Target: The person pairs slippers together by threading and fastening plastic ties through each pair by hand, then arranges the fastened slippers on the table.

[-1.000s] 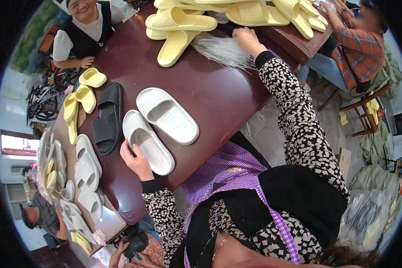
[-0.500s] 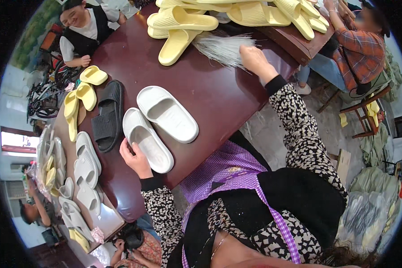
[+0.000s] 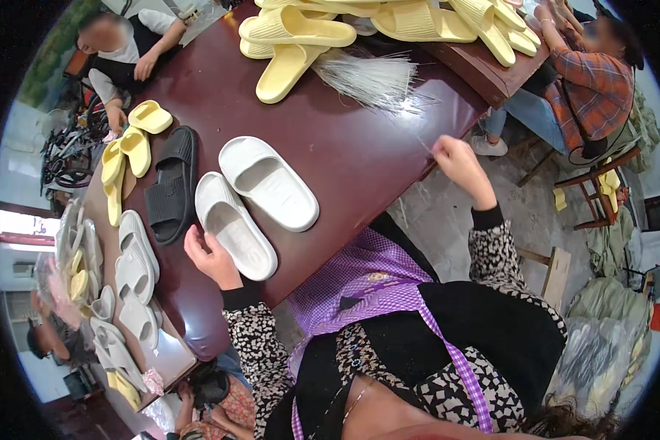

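Observation:
A pair of white slide slippers lies on the dark red table: the right white slipper (image 3: 271,187) and, overlapping slightly lower, the left white slipper (image 3: 242,238). My left hand (image 3: 214,260) rests against the outer side of the left slipper, fingers slightly apart and not wrapped round it. Just off the table's right edge, my right hand (image 3: 458,165) is raised in a pinch. From its fingertips a thin pale strand sticks out toward the table. A bundle of clear plastic strands (image 3: 370,79) is spread at the back of the table.
Black slippers (image 3: 172,187) and small yellow slippers (image 3: 136,147) lie left of the white pair. Grey slippers (image 3: 138,257) line a side board. Yellow slippers (image 3: 290,33) are heaped at the back. One person (image 3: 128,55) stands far left; another (image 3: 590,84) sits at right.
My right hand has left the strand bundle and come back toward me, past the table edge, with a thin strand. My left hand stays by the slipper. The person at far left leans down.

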A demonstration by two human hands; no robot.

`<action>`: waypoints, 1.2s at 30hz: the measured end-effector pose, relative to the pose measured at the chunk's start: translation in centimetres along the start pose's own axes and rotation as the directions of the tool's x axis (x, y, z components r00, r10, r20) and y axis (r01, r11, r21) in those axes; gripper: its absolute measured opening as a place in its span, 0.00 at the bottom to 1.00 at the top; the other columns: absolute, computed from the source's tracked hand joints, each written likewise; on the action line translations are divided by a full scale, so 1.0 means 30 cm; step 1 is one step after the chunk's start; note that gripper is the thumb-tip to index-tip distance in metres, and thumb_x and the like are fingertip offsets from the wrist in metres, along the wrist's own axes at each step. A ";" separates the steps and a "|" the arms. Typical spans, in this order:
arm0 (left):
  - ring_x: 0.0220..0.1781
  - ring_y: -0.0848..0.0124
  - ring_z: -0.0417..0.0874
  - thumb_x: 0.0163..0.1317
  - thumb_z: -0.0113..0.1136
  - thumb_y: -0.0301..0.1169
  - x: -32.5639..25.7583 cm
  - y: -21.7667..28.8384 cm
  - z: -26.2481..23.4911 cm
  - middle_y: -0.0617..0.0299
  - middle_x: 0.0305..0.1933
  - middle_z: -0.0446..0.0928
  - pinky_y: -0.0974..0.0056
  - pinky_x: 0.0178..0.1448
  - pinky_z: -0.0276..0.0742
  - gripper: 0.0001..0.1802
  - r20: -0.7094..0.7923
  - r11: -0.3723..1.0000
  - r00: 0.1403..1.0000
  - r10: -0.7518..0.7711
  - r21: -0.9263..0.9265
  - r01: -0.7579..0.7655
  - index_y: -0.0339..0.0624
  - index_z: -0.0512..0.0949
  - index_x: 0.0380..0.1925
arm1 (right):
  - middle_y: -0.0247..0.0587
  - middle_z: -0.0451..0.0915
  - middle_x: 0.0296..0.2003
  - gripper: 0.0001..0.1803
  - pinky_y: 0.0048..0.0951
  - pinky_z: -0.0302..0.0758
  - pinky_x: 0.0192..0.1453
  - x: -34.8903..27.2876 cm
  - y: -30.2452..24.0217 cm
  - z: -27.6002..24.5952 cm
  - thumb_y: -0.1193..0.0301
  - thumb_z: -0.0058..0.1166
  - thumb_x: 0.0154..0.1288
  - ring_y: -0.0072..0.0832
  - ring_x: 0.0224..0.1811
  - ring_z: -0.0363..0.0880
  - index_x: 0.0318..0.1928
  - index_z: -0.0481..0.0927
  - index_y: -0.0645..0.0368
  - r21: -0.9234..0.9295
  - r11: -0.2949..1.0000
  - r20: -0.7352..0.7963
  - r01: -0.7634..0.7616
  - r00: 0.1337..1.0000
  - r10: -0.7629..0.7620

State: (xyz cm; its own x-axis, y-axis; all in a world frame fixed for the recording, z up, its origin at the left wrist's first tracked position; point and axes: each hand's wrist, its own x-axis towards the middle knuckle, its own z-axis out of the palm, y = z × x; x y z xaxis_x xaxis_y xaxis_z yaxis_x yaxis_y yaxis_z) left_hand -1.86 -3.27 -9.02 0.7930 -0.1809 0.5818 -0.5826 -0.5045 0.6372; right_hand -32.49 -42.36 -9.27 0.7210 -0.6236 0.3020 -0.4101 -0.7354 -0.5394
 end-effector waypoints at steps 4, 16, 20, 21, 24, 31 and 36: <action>0.53 0.59 0.74 0.60 0.51 0.22 0.019 0.180 0.027 0.49 0.53 0.71 0.60 0.56 0.70 0.17 -0.063 0.987 0.989 0.132 -0.083 -0.137 0.31 0.71 0.50 | 0.36 0.75 0.22 0.06 0.25 0.69 0.29 -0.072 -0.093 -0.050 0.79 0.47 0.54 0.24 0.26 0.74 0.34 0.74 0.64 0.370 0.906 0.196 -0.205 0.971 0.139; 0.49 0.57 0.76 0.52 0.60 0.20 -0.099 0.661 0.284 0.52 0.51 0.76 0.60 0.52 0.72 0.14 0.490 0.662 0.603 0.630 -0.744 -0.087 0.37 0.76 0.41 | 0.30 0.74 0.23 0.07 0.19 0.67 0.28 -0.062 -0.408 -0.098 0.81 0.51 0.53 0.14 0.25 0.71 0.35 0.73 0.61 0.682 0.715 0.501 -0.154 0.810 -0.304; 0.45 0.59 0.77 0.51 0.61 0.20 -0.110 0.637 0.301 0.55 0.46 0.77 0.60 0.49 0.72 0.11 0.478 0.626 0.549 0.686 -0.772 -0.109 0.38 0.77 0.37 | 0.30 0.75 0.23 0.07 0.20 0.66 0.27 -0.062 -0.411 -0.118 0.82 0.51 0.53 0.15 0.24 0.71 0.34 0.73 0.62 0.727 0.670 0.517 -0.147 0.759 -0.395; 0.43 0.60 0.77 0.51 0.61 0.21 -0.110 0.632 0.303 0.56 0.44 0.78 0.61 0.48 0.72 0.10 0.465 0.615 0.534 0.707 -0.777 -0.137 0.38 0.77 0.35 | 0.31 0.74 0.23 0.07 0.20 0.65 0.26 -0.060 -0.409 -0.124 0.82 0.50 0.53 0.16 0.24 0.70 0.34 0.73 0.62 0.745 0.645 0.544 -0.174 0.718 -0.435; 0.42 0.61 0.77 0.51 0.61 0.21 -0.109 0.628 0.299 0.57 0.40 0.78 0.61 0.47 0.72 0.09 0.473 0.611 0.515 0.715 -0.780 -0.132 0.38 0.78 0.34 | 0.31 0.74 0.22 0.06 0.19 0.65 0.26 -0.055 -0.414 -0.131 0.82 0.50 0.54 0.16 0.23 0.70 0.34 0.72 0.63 0.788 0.569 0.555 -0.235 0.672 -0.491; 0.38 0.64 0.76 0.53 0.59 0.18 -0.132 0.583 0.258 0.57 0.34 0.76 0.66 0.42 0.72 0.05 0.595 0.669 0.507 0.624 -0.742 0.046 0.35 0.77 0.32 | 0.33 0.70 0.17 0.05 0.25 0.59 0.23 -0.080 -0.399 -0.112 0.82 0.53 0.52 0.22 0.17 0.64 0.28 0.71 0.62 0.870 0.196 0.487 -0.453 0.726 -0.485; 0.35 0.66 0.76 0.54 0.57 0.18 -0.136 0.567 0.174 0.57 0.32 0.75 0.67 0.39 0.71 0.05 0.703 0.738 0.512 0.493 -0.650 0.182 0.34 0.77 0.31 | 0.36 0.67 0.14 0.08 0.29 0.57 0.22 -0.068 -0.399 -0.091 0.81 0.55 0.49 0.25 0.15 0.61 0.25 0.68 0.61 0.907 -0.112 0.307 -0.405 0.821 -0.482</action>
State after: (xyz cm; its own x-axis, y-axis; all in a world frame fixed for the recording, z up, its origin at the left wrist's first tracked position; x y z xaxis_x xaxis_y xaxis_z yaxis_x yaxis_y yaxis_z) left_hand -14.08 -15.53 -3.21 0.2443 -0.9351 0.2568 -0.4011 0.1436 0.9047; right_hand -30.59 -33.01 -1.28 0.9608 -0.0761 0.2664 0.2606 0.5752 -0.7754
